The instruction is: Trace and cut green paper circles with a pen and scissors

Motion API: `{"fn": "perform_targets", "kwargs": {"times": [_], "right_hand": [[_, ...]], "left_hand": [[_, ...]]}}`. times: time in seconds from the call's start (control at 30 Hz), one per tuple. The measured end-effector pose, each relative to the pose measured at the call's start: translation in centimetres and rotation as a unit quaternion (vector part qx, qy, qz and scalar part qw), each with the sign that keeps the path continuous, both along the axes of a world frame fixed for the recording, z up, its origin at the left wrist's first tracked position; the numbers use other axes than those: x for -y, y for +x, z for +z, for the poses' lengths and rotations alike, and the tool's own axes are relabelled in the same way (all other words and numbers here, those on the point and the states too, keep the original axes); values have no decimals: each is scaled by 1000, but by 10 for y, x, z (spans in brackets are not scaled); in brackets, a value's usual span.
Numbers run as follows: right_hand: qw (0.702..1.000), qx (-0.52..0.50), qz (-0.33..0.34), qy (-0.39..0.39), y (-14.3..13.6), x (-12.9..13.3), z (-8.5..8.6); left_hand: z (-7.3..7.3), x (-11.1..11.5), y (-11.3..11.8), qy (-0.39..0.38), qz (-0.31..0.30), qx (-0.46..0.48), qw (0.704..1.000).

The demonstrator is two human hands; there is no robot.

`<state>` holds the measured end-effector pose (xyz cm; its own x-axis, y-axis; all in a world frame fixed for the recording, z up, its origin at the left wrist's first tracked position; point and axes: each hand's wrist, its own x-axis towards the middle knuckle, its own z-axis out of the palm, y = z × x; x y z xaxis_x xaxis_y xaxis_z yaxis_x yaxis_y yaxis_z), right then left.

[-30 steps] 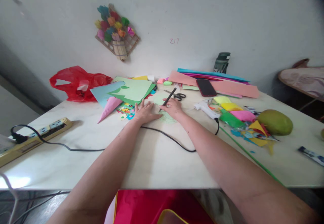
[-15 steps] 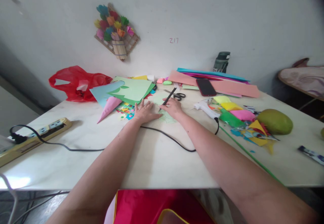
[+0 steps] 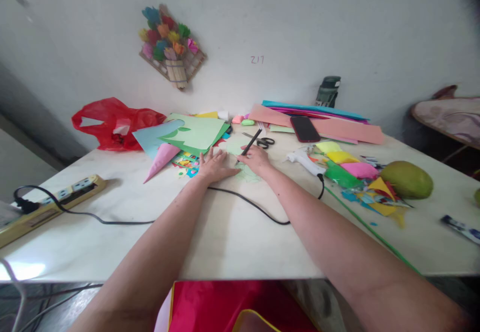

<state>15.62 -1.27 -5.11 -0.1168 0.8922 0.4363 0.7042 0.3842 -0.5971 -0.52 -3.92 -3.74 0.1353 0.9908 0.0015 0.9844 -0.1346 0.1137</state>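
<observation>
My right hand [image 3: 255, 159] is closed around a black pencil [image 3: 251, 142], whose tip points down to the left at a pale green piece of paper [image 3: 247, 174]. Lines are faintly visible on that paper. With its fingers spread, my left hand [image 3: 215, 165] lies flat on the paper's left side. Just beyond the right hand are scissors [image 3: 264, 143] with black handles. Light and dark green sheets [image 3: 198, 131] lie behind the left hand, and small colourful paper pieces [image 3: 186, 164] sit to its left.
A white glue gun [image 3: 305, 161] with a black cord lies to the right, near bags of coloured clay [image 3: 347, 164] and a green fruit [image 3: 407, 179]. A phone [image 3: 305, 129] rests on stacked paper. At left are a red plastic bag [image 3: 112, 122], a pink cone [image 3: 162, 161] and a power strip [image 3: 75, 189].
Almost nothing differs. Both hands and the pencil stay in the same place, and the view has shifted very slightly.
</observation>
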Motion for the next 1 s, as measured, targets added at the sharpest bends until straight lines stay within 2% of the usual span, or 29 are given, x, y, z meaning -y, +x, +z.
{"fn": "perform_targets", "kwargs": {"times": [1.0], "right_hand": [[999,-26,-10,-21,1,2,2]], "left_hand": [[0,0,0,0,-1,4,1000]]}}
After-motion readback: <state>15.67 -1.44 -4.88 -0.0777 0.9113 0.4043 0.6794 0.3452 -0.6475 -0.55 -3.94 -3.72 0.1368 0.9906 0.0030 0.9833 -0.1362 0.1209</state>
